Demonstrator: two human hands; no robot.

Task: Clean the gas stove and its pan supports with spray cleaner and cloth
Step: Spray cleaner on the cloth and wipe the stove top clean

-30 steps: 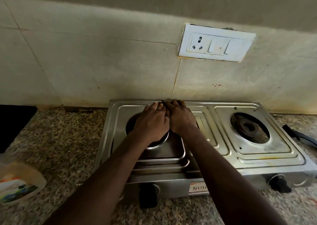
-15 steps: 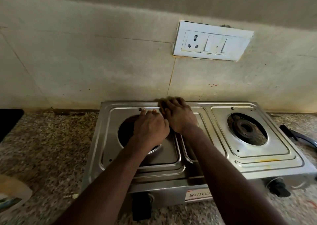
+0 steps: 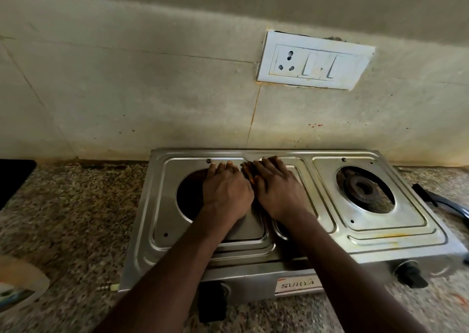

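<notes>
Now, left to right: plastic container (image 3: 22, 279) at the near-left of the counter (image 3: 76, 218), then the gas stove (image 3: 396, 241) against the wall, with the left hand (image 3: 225, 190) flat, palm down over the left burner hole (image 3: 189, 195), fingers straight and together, tips at the back rim. Right hand (image 3: 278, 193) just beside it, also flat with fingers slightly fanned, on the strip between the burners; 0.5 s ago it reached further back than the left, now the tips are roughly level. Something dark sits between the hands, can't tell what; right burner (image 3: 363, 188) uncovered, hose (image 3: 446, 204) far right.
</notes>
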